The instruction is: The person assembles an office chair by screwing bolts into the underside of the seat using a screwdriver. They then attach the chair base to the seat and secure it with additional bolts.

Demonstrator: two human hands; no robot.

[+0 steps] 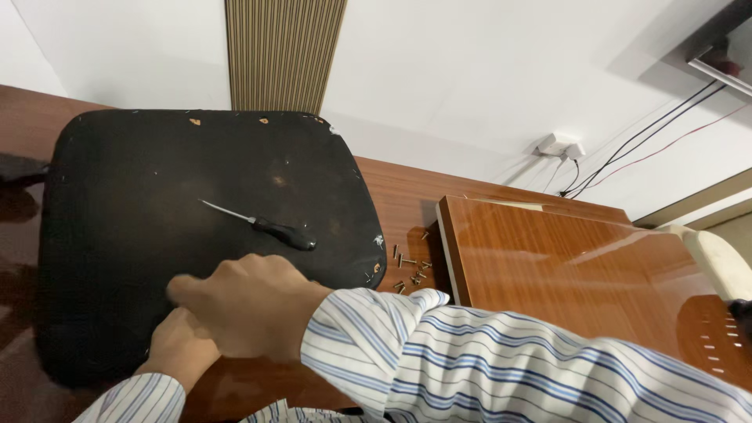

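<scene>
A black, rounded seat pad (133, 188) lies underside up on a brown wooden table (399, 196). On it rests a screwdriver (266, 227) with a black handle and thin metal shaft. My right hand (243, 305), in a striped sleeve, reaches across and presses on the pad's near part with fingers curled. My left hand (178, 348) lies partly under the right hand, at the pad's near edge. What the fingers grip is hidden.
Several small screws (411, 270) lie on the table just right of the pad. A glossy wooden panel (580, 274) lies at the right. A wall socket with cables (560, 146) sits on the white wall behind.
</scene>
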